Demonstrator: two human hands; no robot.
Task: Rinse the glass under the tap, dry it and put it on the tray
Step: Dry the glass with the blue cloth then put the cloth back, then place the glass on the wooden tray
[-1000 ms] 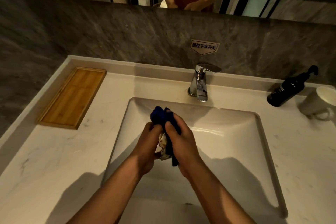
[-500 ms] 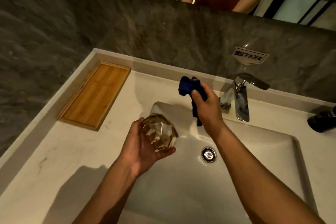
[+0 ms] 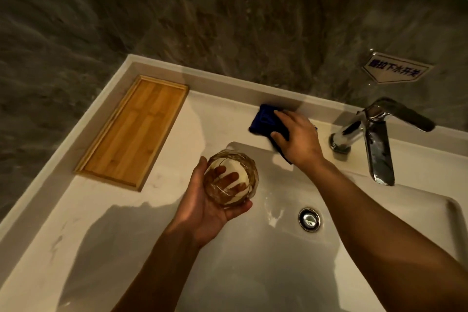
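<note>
1. Head view: the left hand (image 3: 202, 206) cups a faceted amber glass (image 3: 231, 179), fingers wrapped round its far side (they show through the wall), mouth tilted toward the camera, over the left edge of the sink basin (image 3: 266, 268).
2. The right hand (image 3: 298, 138) presses flat on a dark blue cloth (image 3: 266, 120) at the counter's back edge, just left of the chrome tap (image 3: 374, 139); fingers spread, not clenched.
3. The bamboo tray (image 3: 134, 132) lies in the countertop's (image 3: 76, 230) back-left corner, well apart from the glass.
4. The drain plug (image 3: 309, 219) sits mid-basin.
</note>
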